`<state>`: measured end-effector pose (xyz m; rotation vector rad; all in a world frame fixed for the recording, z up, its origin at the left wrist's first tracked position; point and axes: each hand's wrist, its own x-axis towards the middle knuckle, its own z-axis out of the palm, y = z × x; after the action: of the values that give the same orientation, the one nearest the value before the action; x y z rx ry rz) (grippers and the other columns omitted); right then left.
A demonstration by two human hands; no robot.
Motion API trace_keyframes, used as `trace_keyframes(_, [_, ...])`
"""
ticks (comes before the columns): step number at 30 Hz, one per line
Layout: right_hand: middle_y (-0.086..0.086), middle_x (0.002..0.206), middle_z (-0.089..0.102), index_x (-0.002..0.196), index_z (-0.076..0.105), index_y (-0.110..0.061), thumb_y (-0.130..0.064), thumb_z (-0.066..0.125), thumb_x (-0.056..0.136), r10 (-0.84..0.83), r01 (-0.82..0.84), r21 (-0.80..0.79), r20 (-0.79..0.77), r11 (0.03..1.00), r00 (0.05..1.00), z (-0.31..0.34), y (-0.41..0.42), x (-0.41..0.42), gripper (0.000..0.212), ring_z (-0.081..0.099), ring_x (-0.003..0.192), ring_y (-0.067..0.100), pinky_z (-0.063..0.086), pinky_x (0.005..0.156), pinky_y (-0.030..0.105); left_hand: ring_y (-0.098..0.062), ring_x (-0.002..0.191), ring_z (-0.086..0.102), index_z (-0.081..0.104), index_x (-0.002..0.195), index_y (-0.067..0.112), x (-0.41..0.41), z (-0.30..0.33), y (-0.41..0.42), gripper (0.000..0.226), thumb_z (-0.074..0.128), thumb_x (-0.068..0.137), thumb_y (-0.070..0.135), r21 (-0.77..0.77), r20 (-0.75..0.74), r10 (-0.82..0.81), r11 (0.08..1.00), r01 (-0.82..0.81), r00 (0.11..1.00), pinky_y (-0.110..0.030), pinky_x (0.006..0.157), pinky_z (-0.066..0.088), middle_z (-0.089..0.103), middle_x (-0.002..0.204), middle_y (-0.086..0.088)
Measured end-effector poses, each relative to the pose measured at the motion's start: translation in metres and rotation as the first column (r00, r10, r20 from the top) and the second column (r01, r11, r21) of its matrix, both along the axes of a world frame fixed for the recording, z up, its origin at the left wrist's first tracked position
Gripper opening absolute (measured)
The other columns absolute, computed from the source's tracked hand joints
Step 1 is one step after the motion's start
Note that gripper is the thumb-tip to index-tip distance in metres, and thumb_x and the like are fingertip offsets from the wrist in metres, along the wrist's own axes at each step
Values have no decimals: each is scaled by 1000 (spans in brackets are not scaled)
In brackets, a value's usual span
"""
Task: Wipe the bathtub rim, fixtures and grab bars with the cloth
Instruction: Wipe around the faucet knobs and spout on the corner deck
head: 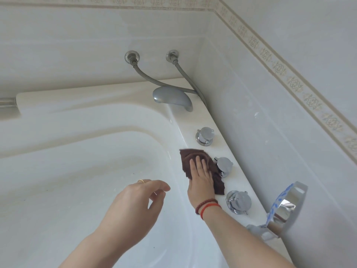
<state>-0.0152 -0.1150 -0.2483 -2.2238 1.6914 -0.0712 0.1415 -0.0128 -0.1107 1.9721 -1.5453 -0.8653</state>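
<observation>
Both forearms are reaching over the tub while the right hand [201,176] is pressing a brown cloth [195,163] flat on the bathtub rim [185,136], fingers straight and spread, nothing clenched.

Left hand [135,202] is hovering above the basin, fingers loosely curled and holding nothing. Cloth is lying on the rim ledge beside the wall, touching the base of the middle knob [224,166], between the far knob [205,135] and the near knob [238,201]. It is looking dark brown, soft and rumpled, with a ragged lower edge trailing toward the near knob. To wipe well here, I would judge that keeping the palm flat, sliding along the ledge, then wrapping the cloth around each chrome knob is serving best; the spout [172,97] and hoses are likely waiting for their turn.
</observation>
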Motion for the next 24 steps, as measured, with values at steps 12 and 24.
trace_keyframes(12, [-4,111,62,114,61,-10,-9,42,95,-415,313,296,397,902,819,39,24,-31,27,55,107,14,39,100,24,23,101,34,63,99,38,0,24,-3,21,49,92,24,-15,2,-26,1000,26,1000,-8,67,41,56,86,30])
trace_keyframes(24, [21,108,63,93,56,-10,-19,39,98,-420,243,463,330,852,845,102,7,13,20,58,106,32,43,84,32,15,98,43,48,71,54,-4,38,-5,36,52,90,24,-20,10,-22,1000,22,1000,-23,80,50,60,85,24])
